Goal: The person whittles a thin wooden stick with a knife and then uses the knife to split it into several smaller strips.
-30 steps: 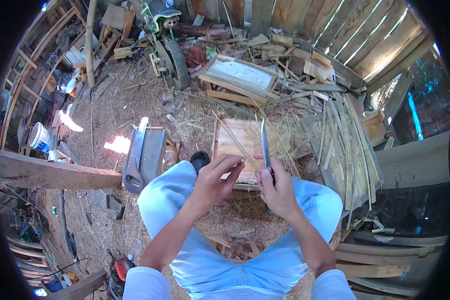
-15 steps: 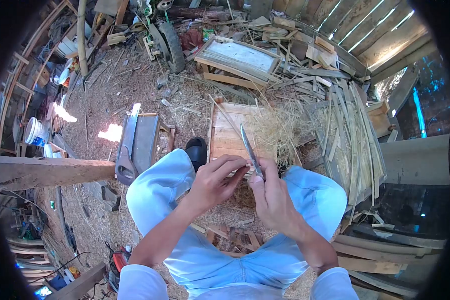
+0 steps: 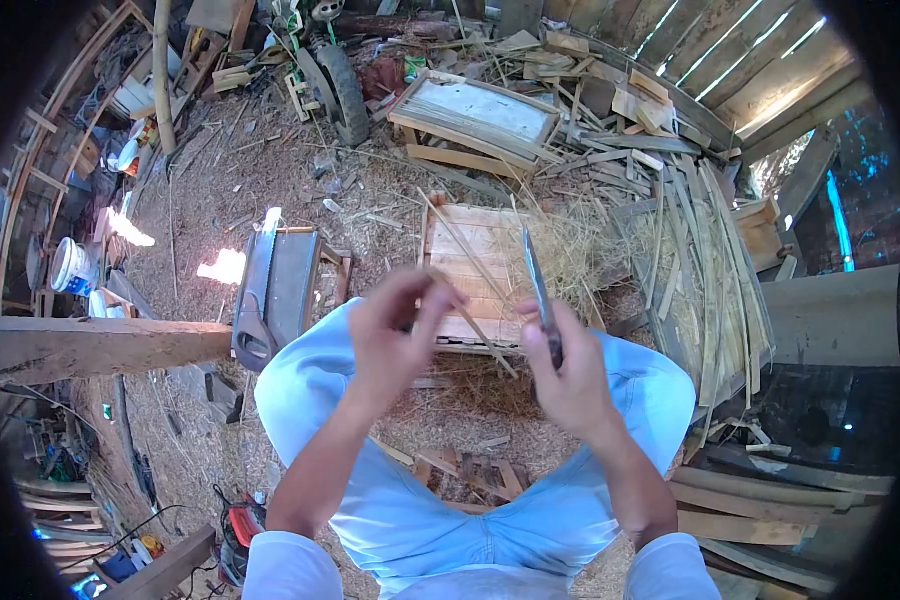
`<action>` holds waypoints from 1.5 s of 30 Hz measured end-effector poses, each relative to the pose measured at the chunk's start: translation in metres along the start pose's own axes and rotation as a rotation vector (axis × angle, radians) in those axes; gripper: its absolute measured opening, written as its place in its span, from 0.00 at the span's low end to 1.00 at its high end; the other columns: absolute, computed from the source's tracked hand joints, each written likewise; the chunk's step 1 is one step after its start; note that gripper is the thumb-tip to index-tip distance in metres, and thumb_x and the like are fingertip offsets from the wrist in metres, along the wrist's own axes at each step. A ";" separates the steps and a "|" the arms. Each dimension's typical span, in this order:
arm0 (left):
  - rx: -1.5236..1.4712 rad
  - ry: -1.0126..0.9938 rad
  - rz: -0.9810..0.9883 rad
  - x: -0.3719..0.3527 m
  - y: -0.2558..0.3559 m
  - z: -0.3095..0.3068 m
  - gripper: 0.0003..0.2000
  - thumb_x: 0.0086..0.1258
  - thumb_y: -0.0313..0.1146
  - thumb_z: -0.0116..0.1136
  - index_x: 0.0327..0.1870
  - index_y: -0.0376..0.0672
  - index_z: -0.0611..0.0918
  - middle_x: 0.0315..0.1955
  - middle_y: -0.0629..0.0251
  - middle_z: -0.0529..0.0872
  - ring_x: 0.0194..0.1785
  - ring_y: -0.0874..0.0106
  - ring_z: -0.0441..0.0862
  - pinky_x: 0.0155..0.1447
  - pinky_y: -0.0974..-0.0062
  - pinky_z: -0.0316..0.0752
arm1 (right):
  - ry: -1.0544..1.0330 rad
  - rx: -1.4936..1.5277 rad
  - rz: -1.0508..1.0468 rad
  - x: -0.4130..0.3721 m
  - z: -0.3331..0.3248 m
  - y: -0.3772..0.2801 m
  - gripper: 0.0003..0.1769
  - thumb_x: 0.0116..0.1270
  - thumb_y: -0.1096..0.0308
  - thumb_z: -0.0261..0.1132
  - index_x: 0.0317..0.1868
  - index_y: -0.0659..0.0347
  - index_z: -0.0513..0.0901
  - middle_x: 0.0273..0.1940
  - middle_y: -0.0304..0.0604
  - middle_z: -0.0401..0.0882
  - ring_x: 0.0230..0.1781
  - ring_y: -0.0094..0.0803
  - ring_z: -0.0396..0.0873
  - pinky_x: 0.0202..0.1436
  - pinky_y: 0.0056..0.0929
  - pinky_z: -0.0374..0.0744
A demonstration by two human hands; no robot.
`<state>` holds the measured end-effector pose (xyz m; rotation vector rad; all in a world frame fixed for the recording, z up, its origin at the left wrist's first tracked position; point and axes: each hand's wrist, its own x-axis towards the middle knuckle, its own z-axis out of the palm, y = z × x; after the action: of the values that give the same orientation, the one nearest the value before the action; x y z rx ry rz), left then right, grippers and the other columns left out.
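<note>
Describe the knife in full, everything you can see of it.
The knife has a long, narrow, grey blade that looks like metal, tapering to a point, and a dark handle whose material is unclear. The right hand grips the handle, hiding part of it. The blade points away from the person, its tip leaning slightly left, and shows in front of pale planks and straw-like strands. Whether any strand touches it cannot be told.

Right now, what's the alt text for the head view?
Right hand grips a knife, blade pointing away from the wearer, near a slatted wooden panel and loose straw; left hand blurred, grip unclear. Handsaw on a bench at left.
</note>
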<state>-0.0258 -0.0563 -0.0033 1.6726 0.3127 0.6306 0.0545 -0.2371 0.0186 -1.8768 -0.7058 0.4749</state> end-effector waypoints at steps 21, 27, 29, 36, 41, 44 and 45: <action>-0.028 0.601 -0.021 0.069 -0.029 -0.040 0.12 0.65 0.29 0.62 0.46 0.36 0.78 0.42 0.60 0.82 0.52 0.66 0.79 0.51 0.72 0.79 | 0.055 -0.025 0.183 0.012 -0.035 0.034 0.11 0.63 0.65 0.67 0.39 0.65 0.82 0.25 0.31 0.75 0.26 0.17 0.68 0.31 0.22 0.68; 0.767 -0.131 0.764 0.034 -0.003 0.022 0.15 0.53 0.24 0.64 0.44 0.43 0.81 0.43 0.64 0.81 0.50 0.62 0.77 0.56 0.60 0.71 | 0.140 -0.048 0.171 0.013 -0.031 0.034 0.14 0.62 0.61 0.68 0.37 0.66 0.82 0.24 0.35 0.78 0.24 0.19 0.70 0.30 0.23 0.70; 0.733 -0.196 0.773 0.030 -0.013 0.026 0.16 0.51 0.24 0.66 0.43 0.44 0.82 0.42 0.64 0.82 0.49 0.62 0.78 0.54 0.61 0.73 | 0.123 0.070 0.195 0.010 -0.029 0.025 0.13 0.62 0.62 0.68 0.37 0.65 0.82 0.25 0.34 0.77 0.25 0.19 0.70 0.30 0.22 0.70; 0.553 -0.220 0.838 0.025 -0.006 0.040 0.22 0.43 0.22 0.63 0.46 0.41 0.80 0.38 0.65 0.82 0.43 0.65 0.82 0.41 0.70 0.79 | 0.106 0.276 0.113 0.002 -0.024 0.014 0.13 0.64 0.61 0.68 0.39 0.64 0.82 0.25 0.31 0.76 0.25 0.17 0.69 0.31 0.19 0.69; 0.510 -0.290 0.759 0.013 -0.001 0.036 0.18 0.49 0.18 0.63 0.45 0.39 0.81 0.37 0.61 0.83 0.37 0.64 0.83 0.35 0.71 0.79 | 0.083 0.315 0.130 -0.004 -0.025 0.003 0.14 0.65 0.60 0.67 0.41 0.64 0.82 0.28 0.34 0.78 0.28 0.17 0.72 0.32 0.19 0.70; 0.398 -0.218 0.684 0.008 0.005 0.040 0.17 0.53 0.18 0.64 0.45 0.39 0.81 0.34 0.62 0.84 0.35 0.65 0.84 0.34 0.72 0.79 | 0.135 0.257 0.027 -0.003 -0.026 -0.005 0.14 0.65 0.61 0.67 0.41 0.65 0.82 0.32 0.39 0.81 0.31 0.21 0.75 0.34 0.21 0.72; 0.340 -0.249 0.613 0.006 0.009 0.040 0.15 0.52 0.17 0.65 0.42 0.38 0.82 0.33 0.60 0.85 0.34 0.66 0.84 0.33 0.74 0.78 | 0.198 0.206 -0.080 -0.002 -0.025 -0.006 0.13 0.65 0.63 0.67 0.41 0.65 0.82 0.33 0.41 0.81 0.32 0.23 0.77 0.35 0.22 0.73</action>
<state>0.0003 -0.0876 0.0028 2.1698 -0.3057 0.8362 0.0662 -0.2538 0.0335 -1.6690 -0.5746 0.2935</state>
